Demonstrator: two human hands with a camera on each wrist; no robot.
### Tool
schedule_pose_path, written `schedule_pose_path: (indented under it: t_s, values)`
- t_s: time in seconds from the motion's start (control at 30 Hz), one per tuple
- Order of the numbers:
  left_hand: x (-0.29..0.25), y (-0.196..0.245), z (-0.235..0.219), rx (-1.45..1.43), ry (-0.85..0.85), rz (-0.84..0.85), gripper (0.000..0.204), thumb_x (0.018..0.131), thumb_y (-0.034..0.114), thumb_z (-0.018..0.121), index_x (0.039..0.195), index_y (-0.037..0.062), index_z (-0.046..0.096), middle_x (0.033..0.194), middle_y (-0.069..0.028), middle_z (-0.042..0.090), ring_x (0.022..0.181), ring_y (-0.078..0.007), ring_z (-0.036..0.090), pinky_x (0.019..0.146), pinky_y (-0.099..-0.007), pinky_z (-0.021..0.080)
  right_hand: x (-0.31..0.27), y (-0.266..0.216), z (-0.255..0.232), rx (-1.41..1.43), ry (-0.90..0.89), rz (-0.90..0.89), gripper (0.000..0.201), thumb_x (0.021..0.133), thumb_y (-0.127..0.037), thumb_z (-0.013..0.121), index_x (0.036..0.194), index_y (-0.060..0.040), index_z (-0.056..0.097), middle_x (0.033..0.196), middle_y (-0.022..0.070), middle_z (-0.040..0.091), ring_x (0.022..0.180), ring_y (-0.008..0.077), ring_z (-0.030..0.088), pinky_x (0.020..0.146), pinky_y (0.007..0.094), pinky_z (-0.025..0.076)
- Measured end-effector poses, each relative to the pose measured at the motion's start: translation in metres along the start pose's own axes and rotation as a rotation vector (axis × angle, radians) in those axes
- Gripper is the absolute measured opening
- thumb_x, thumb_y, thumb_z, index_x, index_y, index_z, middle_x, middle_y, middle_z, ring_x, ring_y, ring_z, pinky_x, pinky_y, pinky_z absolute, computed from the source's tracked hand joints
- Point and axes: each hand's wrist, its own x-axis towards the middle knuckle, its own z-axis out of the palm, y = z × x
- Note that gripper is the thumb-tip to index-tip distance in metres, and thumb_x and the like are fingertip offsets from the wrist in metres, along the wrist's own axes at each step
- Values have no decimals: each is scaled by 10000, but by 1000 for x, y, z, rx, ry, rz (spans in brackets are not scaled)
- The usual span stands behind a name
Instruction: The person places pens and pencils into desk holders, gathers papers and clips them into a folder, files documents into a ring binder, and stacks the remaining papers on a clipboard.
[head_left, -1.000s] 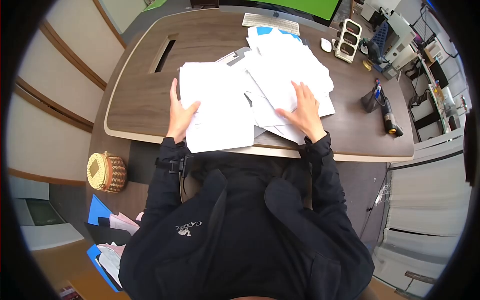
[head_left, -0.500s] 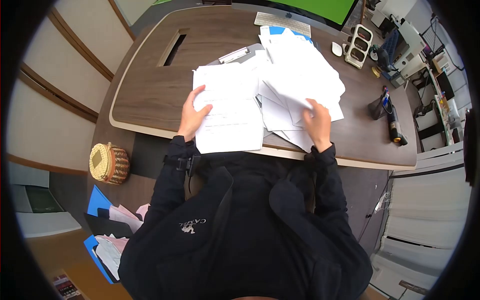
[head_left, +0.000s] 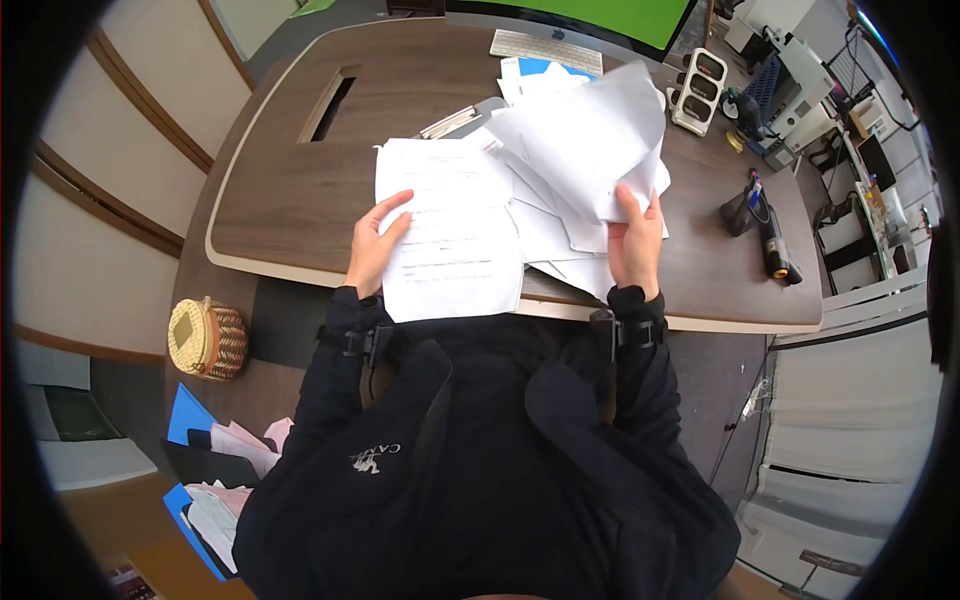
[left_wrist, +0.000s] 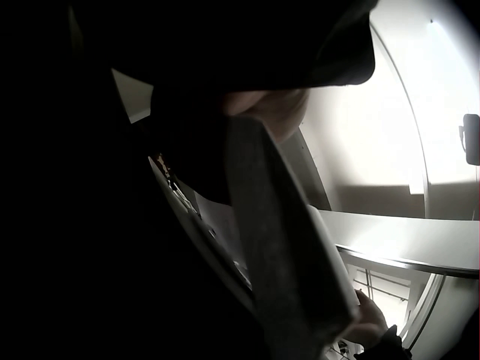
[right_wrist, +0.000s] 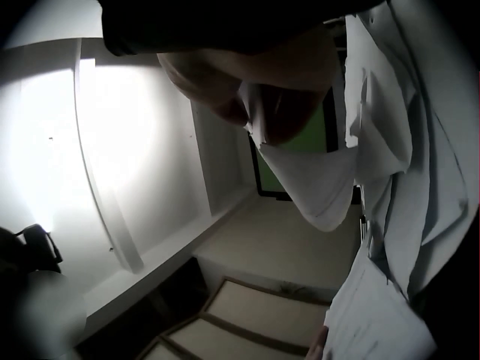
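My left hand (head_left: 374, 250) grips the left edge of a stack of printed paper (head_left: 450, 235), thumb and a finger over its top face. In the left wrist view the stack (left_wrist: 274, 225) shows edge-on, tilted. To the right, my right hand (head_left: 637, 248) pinches a white sheet (head_left: 590, 130) near its lower right corner, and the sheet curls up above a loose pile of papers (head_left: 548, 232). The right wrist view shows that sheet (right_wrist: 315, 187) bending down from between thumb and fingers. Behind the stack lies a grey clipboard (head_left: 480, 117), partly covered by papers.
A keyboard (head_left: 545, 48) and monitor (head_left: 640, 22) stand at the back of the desk (head_left: 275, 200). On the right are a white three-slot holder (head_left: 698, 92), a pen cup (head_left: 738, 212) and a black cylindrical device (head_left: 773, 248). A woven basket (head_left: 225, 345) sits at the left.
My right hand, earlier lying spread on the loose papers, now pinches a sheet and has raised it off the pile. The left hand's stack has tilted slightly, so its print shows.
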Motion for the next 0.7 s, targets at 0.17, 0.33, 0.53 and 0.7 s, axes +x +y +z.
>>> schedule_pose_path:
  t_s: [0.17, 0.33, 0.53, 0.7]
  values:
    - [2, -9, 2, -120, -44, -66, 360, 966, 211, 543, 1241, -20, 576, 1176, -116, 606, 1005, -131, 578, 865, -240, 460, -20, -7, 11, 710, -200, 259, 319, 938, -111, 551, 1246, -42, 501, 1191, 66, 585, 1086, 214, 566, 978, 375, 435]
    - [-7, -10, 17, -336, -107, 10, 540, 973, 364, 518, 1319, -49, 481, 1290, -146, 531, 1168, -195, 511, 1004, -301, 383, -51, 26, 50, 677, -113, 314, 288, 945, -122, 551, 1220, -40, 520, 1192, 80, 571, 1086, 227, 554, 986, 392, 418]
    - [-31, -1, 21, -310, 3, 144, 582, 897, 251, 657, 1309, -83, 417, 1293, -146, 510, 1199, -219, 481, 1037, -350, 352, -98, 80, 87, 49, -222, 491, 370, 893, -123, 631, 1188, 65, 513, 1082, 122, 620, 960, 171, 603, 791, 303, 490]
    - [-14, 14, 1, -327, 299, 10, 430, 901, 59, 595, 1267, -103, 436, 1209, -176, 562, 1037, -229, 595, 881, -319, 488, -78, 29, 73, -595, -899, 437, 249, 841, -159, 680, 1013, 14, 631, 791, 58, 665, 729, 110, 608, 662, 270, 481]
